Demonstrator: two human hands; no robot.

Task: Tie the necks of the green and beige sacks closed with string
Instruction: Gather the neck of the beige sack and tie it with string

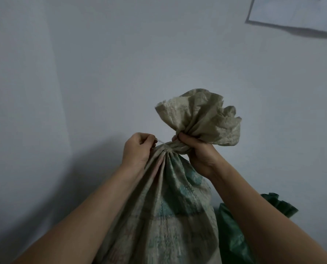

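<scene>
A beige woven sack (170, 210) with faded green print stands upright in front of me, its neck gathered into a tight bunch. My right hand (197, 151) grips that bunched neck just below the flared top (202, 115). My left hand (138, 147) pinches a thin pale string (161, 141) that runs taut from its fingertips to the neck. A green sack (233, 235) lies low on the right, partly hidden behind my right forearm and the beige sack.
A plain pale wall fills the background, with a corner at the left. A white sheet of paper (295, 12) hangs on the wall at the top right.
</scene>
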